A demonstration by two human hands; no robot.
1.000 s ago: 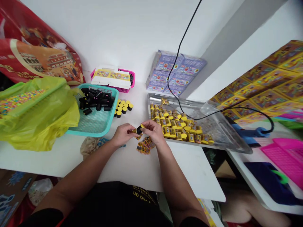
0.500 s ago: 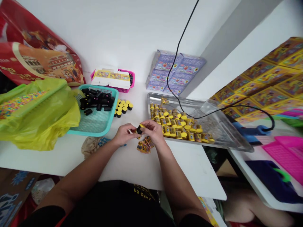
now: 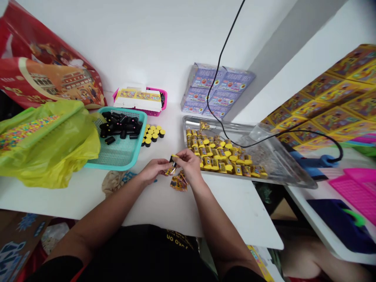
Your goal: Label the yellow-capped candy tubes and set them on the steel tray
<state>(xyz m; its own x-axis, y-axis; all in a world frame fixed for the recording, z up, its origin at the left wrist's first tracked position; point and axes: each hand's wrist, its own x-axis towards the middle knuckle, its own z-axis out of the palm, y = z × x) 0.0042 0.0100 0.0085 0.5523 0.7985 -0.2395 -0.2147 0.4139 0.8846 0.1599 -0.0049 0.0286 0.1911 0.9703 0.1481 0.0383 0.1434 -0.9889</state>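
Observation:
In front of me, both hands meet over the table. My right hand (image 3: 189, 163) has its fingers closed round a small black container (image 3: 172, 159) with a yellow top. My left hand (image 3: 155, 170) pinches a shiny printed label sleeve (image 3: 170, 171) just below the container. Whether the sleeve goes around the container or only touches it, I cannot tell. Under my right hand lies a loose pile of printed labels (image 3: 178, 183). Several black containers with yellow tops (image 3: 154, 137) stand grouped behind my left hand. To the right, yellow labelled containers (image 3: 216, 156) lie in a metal tray (image 3: 293, 178).
A teal basket (image 3: 136, 150) holds black containers. Left of it sits a yellow-green bag (image 3: 64, 145) with coloured beads. Purple boxes (image 3: 214, 90) are stacked by the wall. A black cable (image 3: 219, 66) hangs across the tray. A crumpled tan cloth (image 3: 111, 182) lies beside my left wrist.
The shiny sleeve now shows between my fingers below the container, held by my left hand. Both hands have stayed in nearly the same place.

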